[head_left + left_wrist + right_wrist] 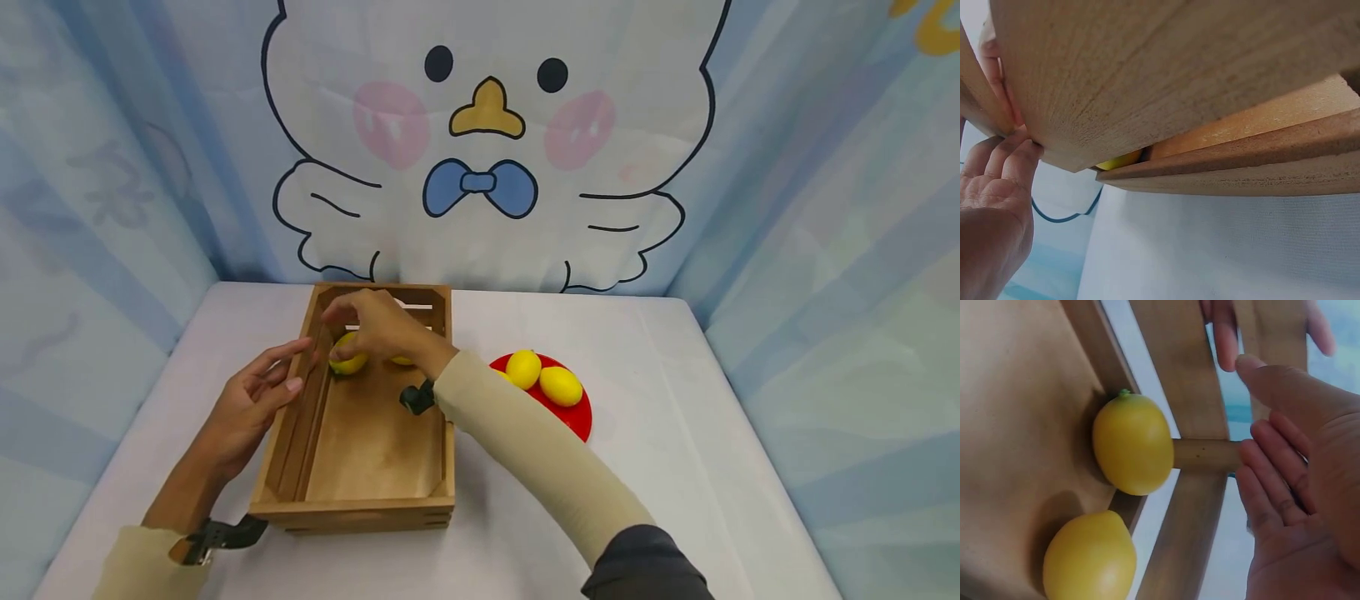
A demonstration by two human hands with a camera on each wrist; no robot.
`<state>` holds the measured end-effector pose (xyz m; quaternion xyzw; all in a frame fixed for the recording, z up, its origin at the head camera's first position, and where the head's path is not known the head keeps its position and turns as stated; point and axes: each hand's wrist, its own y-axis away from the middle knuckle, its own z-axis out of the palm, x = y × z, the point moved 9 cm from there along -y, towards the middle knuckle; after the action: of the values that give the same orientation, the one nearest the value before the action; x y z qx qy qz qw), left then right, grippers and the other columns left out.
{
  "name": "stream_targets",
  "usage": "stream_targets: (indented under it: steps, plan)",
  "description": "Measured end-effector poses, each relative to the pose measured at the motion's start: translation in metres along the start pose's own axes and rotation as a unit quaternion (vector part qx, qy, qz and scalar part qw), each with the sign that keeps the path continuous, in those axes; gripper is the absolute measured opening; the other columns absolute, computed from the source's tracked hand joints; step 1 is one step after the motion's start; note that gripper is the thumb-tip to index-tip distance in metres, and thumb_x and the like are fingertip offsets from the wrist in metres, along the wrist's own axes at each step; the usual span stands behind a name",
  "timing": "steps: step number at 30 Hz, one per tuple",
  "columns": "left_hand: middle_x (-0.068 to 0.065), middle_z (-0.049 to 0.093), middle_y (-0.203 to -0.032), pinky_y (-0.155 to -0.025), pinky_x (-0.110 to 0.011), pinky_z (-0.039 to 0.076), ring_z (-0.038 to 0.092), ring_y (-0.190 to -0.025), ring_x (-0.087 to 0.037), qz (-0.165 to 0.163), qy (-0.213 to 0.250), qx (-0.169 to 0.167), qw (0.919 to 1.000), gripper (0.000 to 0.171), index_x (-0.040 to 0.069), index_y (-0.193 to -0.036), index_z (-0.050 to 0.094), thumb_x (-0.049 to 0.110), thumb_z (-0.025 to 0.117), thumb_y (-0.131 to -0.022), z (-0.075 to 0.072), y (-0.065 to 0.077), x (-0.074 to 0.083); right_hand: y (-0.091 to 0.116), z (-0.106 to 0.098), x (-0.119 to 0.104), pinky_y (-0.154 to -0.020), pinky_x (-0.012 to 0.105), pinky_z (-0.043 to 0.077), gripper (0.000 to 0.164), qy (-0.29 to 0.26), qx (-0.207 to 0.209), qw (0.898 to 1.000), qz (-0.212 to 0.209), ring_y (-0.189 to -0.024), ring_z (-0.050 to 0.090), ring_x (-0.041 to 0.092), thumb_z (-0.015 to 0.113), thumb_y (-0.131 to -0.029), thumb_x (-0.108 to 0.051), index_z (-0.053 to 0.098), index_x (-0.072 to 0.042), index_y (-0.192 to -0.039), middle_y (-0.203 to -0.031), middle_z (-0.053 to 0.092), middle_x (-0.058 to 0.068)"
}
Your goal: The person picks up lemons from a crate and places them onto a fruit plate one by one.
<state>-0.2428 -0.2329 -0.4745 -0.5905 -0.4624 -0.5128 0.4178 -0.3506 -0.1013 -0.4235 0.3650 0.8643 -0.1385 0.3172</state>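
A slatted wooden crate (375, 504) stands on the table, left of centre. Inside, near its far end, lie a yellow lemon (1133, 445) with a green stem tip and a second lemon (1090, 556). My right hand (382, 329) hovers over the far left part of the crate with nothing in its grasp, thumb and fingers apart. It partly covers both lemons in the head view. My left hand (251, 408) is at the crate's left side, its fingertips (1025, 153) against a slat and the fingers fairly straight.
To the right of the crate, a red plate (581, 422) bears a lemon (523, 368), another lemon (561, 387) and a third mostly behind my right sleeve (540, 450). A white cloth (660, 500) covers the table. Printed curtains (480, 242) close off the back and sides.
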Motion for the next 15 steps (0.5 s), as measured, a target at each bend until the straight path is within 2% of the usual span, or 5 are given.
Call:
stream_targets:
  steps: [4,15]
  plan:
    - [-0.014,0.037,-0.172,-0.097,-0.009,0.045,0.048,-0.139,0.009,0.004,0.003,0.001,1.0000,0.057,0.021,-0.165,0.039,0.019,0.058,-0.111,0.000,0.000,0.001,-0.001,0.006,0.001,-0.109,0.022,0.051,0.056,0.031,-0.020,0.999,0.003,-0.130,0.065,0.015,0.090,-0.087,-0.019,0.069,-0.015,-0.139,-0.139,0.072,-0.002]
    - [-0.012,0.039,-0.172,-0.099,-0.011,0.046,0.051,-0.138,0.008,0.012,0.026,0.001,0.9996,0.056,0.019,-0.164,0.040,0.016,0.057,-0.111,0.000,0.000,0.001,-0.001,0.020,0.005,-0.112,0.020,0.047,0.056,0.048,-0.053,0.997,-0.005,-0.135,0.062,0.013,0.090,-0.087,-0.013,0.069,-0.012,-0.139,-0.144,0.070,0.001]
